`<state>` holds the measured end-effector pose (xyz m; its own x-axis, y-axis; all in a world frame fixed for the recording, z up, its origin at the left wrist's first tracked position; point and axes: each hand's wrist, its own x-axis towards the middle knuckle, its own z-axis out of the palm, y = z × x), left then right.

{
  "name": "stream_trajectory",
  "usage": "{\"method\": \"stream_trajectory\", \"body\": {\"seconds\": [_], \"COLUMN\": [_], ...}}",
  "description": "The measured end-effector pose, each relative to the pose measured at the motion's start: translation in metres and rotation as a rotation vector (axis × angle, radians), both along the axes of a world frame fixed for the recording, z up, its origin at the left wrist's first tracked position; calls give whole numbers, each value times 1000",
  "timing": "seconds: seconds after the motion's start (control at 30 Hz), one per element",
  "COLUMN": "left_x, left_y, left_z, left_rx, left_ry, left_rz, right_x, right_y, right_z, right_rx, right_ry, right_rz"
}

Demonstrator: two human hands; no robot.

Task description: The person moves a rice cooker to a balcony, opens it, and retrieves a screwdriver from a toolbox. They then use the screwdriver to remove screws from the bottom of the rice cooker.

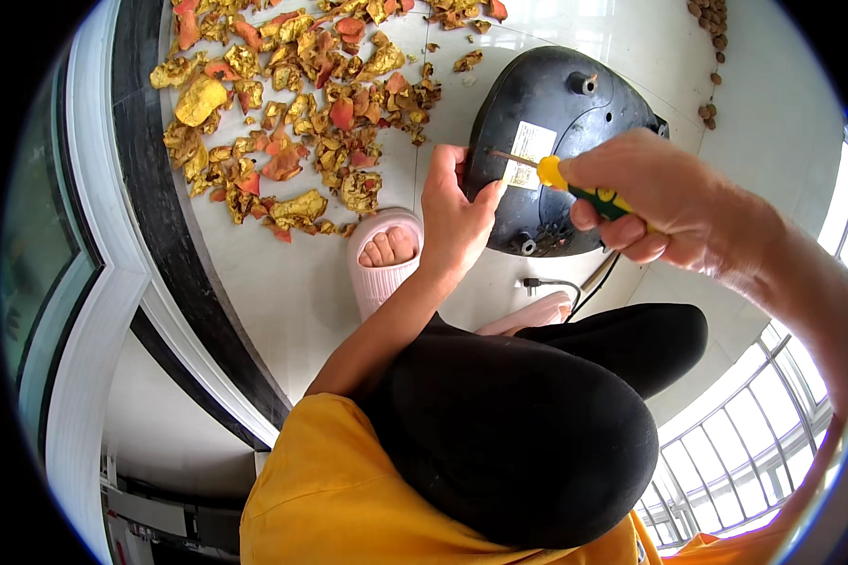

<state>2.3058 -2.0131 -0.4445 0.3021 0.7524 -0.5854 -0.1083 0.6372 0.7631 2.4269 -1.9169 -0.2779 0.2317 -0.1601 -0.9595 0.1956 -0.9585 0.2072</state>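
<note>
Floor [462, 306]: pale, glossy tiles, with a black strip [177, 179] and a white door frame [104, 226] along the left.
Dried peels [301, 113]: yellow-brown and orange-red curls, spread loosely over the tiles at upper left.
Brown round pieces [712, 42]: in a row at the upper right.
Railing [744, 443]: metal bars, bright light behind them, lower right.
Black housing [509, 104]: a rounded shell at upper centre, ahead of the knees, its face with two round posts and a white label [535, 138] toward the camera.
Left hand [457, 224]: fingers hooked round the housing's left edge, thumb pressed on its face beside the label, gripping it.
Right hand [669, 202]: fingers wrapped firmly around the handle of a screwdriver [552, 174].
Screwdriver: yellow and green handle, thin shaft crossing the label, tip at the housing near its left edge; whether it sits in a screw, I cannot tell.
Plug [531, 282]: black, on a dark cord below the housing.
Pink slippers [379, 282]: on the person's feet.
</note>
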Motion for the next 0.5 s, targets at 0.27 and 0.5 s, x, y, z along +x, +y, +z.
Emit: {"method": "stream_trajectory", "body": {"seconds": [0.27, 0.5], "left_x": [1, -1], "left_y": [-2, -6], "left_z": [-4, -3], "left_rx": [-17, -15], "left_ry": [-4, 10], "left_rz": [15, -19], "right_x": [-1, -6], "right_y": [11, 1], "right_z": [0, -1], "right_rx": [-24, 25], "right_ry": [-5, 21], "right_rz": [208, 432]}}
